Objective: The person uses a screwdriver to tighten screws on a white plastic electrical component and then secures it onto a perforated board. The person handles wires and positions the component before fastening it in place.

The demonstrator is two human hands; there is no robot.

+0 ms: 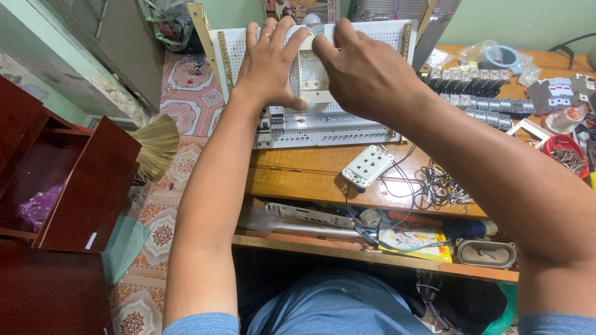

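Both hands press flat on the white box [315, 77]: left hand [270, 62] fingers spread, right hand [363, 71] curled; seat it square on the panel [347, 127]

- Your way along the desk's [298, 180] front edge is open left of the socket strip [367, 165].
- Tangled wires [434, 186] block the middle.
- Breakers [478, 93] and a red bowl [564, 152] crowd the right edge.

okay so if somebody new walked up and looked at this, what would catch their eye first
Probably both hands, the left hand and right hand, pressed on a white box frame against the white perforated panel standing at the back of the wooden desk. Next, the white power strip with tangled wires below, and rows of breakers at right.
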